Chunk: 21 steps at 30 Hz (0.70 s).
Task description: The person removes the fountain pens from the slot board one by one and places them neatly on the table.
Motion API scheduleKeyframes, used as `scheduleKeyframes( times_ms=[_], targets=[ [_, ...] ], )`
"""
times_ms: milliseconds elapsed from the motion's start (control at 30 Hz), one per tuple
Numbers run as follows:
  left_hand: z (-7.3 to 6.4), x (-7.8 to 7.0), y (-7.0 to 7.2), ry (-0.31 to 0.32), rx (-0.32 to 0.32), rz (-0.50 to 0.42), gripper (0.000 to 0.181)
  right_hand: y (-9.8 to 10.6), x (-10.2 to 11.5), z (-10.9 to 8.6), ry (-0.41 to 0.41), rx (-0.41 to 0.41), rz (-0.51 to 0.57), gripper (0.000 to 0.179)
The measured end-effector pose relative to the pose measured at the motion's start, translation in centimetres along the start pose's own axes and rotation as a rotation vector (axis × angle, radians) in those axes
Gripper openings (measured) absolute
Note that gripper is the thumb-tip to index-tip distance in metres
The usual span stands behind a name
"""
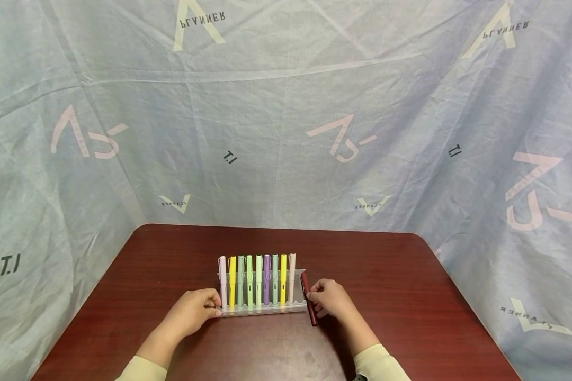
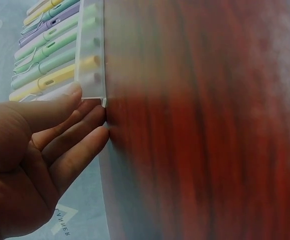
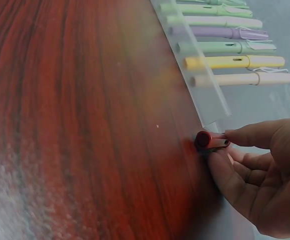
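A clear plastic pen rack [image 1: 267, 312] stands on the table with a row of pastel pens [image 1: 250, 286] upright in it, in pink, yellow, green and purple. My left hand [image 1: 193, 312] holds the rack's left end, the thumb on its front corner in the left wrist view and the other fingers partly hidden by it. Between the thumb and fingers of my right hand [image 1: 331, 299] is a dark red pen [image 1: 313, 316], tilted beside the rack's right end. In the right wrist view the red pen's round end [image 3: 203, 139] faces the camera.
The reddish-brown wooden table [image 1: 410, 296] extends around the rack on all sides. Behind it and along both sides hangs a pale grey printed cloth [image 1: 267, 95].
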<state>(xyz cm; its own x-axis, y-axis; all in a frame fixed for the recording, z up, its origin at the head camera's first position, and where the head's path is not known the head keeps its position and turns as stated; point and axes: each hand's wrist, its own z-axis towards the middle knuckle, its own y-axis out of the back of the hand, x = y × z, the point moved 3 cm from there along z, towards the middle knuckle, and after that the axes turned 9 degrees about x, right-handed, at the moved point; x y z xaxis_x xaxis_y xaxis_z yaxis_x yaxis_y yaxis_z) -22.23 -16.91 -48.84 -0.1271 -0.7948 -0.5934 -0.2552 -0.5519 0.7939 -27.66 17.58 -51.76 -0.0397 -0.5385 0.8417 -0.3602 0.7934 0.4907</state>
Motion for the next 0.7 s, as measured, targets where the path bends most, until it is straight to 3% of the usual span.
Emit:
scheduleKeyframes(
  times_ms=[700],
  targets=[
    [-0.07,0.05,0.09,-0.005,-0.007,-0.006,0.018,0.23,-0.37,-0.35,-0.023,0.000,0.093,0.013]
  ],
)
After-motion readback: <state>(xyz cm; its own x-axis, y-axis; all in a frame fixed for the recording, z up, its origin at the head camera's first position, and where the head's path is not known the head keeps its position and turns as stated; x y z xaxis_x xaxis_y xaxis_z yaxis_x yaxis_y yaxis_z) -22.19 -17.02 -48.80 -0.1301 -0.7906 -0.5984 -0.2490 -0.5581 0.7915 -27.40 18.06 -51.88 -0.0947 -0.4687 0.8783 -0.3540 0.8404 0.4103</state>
